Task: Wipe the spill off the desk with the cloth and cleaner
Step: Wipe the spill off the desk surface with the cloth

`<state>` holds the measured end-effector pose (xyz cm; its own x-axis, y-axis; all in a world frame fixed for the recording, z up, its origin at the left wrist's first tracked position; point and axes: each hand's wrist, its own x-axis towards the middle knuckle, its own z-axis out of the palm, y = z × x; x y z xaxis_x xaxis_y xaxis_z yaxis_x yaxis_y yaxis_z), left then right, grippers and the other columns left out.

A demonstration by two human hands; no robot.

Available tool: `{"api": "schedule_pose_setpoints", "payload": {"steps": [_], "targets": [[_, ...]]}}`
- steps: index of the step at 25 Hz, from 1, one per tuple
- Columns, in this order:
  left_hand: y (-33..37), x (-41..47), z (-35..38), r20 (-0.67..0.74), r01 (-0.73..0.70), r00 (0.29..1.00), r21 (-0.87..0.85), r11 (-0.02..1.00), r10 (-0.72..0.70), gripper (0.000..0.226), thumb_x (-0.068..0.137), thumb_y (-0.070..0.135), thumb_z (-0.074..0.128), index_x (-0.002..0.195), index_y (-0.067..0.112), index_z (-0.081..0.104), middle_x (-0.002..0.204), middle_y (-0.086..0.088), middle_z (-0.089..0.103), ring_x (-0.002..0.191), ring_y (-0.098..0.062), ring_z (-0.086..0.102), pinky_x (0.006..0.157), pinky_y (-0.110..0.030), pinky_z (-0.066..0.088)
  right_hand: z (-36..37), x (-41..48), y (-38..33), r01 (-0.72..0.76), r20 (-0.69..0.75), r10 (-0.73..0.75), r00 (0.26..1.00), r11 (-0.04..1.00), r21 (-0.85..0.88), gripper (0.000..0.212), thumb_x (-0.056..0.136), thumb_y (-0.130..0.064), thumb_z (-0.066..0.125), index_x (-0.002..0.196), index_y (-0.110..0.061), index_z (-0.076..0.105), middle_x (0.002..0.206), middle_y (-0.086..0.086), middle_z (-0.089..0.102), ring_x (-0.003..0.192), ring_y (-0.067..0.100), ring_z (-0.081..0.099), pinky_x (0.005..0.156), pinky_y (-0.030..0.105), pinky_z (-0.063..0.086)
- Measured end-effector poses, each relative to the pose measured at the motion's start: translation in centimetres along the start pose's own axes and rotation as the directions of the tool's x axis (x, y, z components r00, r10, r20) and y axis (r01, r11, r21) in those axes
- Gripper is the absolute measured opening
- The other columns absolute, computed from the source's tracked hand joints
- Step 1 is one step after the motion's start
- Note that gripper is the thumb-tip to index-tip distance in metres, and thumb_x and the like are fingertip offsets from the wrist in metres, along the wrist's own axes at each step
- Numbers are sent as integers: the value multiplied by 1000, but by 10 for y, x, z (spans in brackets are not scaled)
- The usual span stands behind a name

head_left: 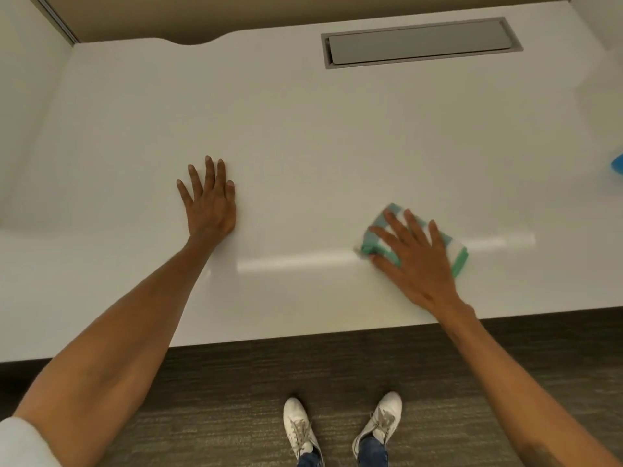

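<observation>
Cloth (455, 252) is pressed against table (303, 129) by right hand (418, 261), fingers (396, 224) straight, spread. Left hand (209, 203) is laid flat on table, fingers extended, nothing held.

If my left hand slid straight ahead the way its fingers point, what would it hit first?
Nothing on the white desk top lies ahead of the left hand; the path looks free up to the curved notch in the desk's far edge, then probably the beige back panel.
</observation>
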<state>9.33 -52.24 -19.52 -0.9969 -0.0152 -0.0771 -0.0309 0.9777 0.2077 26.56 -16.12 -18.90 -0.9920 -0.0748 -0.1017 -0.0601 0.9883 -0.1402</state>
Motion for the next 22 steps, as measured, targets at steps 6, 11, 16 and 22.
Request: {"api": "schedule_pose_setpoints", "payload": {"steps": [6,11,16,22], "targets": [[1,2,3,-12,7,1000,7,1000,-7,56,109,39,11,162,22,5,170,1,0,156,-33,-9,123,-57,-7,5,50,-76,121,-14,-121,993,992,41,59,98,-65,23,152,-42,29,166,-6,16,155,22,5,123,55,3],[-3,4,4,-5,-6,1000,-8,1000,6,57,108,42,11,162,24,5,170,2,0,156,-31,-9,123,-56,-8,32,4,-202,324,-33,-323,946,944,63,58,96,-62,33,149,-37,37,165,0,20,154,29,9,120,61,4],[-4,2,3,-10,-28,1000,-16,999,28,57,109,42,11,162,23,7,170,1,2,156,-32,-8,123,-55,-8,30,-33,-154,182,-67,-180,981,983,31,58,99,-61,29,151,-37,32,166,0,17,155,28,6,120,62,3],[1,-1,2,-6,-12,1000,-3,1000,12,56,109,39,12,162,21,7,170,-1,3,156,-32,-8,122,-55,-9,8,-53,-1,-281,-67,279,958,959,-33,60,101,-64,9,154,-40,17,167,-1,3,154,29,-1,119,66,0]]}}
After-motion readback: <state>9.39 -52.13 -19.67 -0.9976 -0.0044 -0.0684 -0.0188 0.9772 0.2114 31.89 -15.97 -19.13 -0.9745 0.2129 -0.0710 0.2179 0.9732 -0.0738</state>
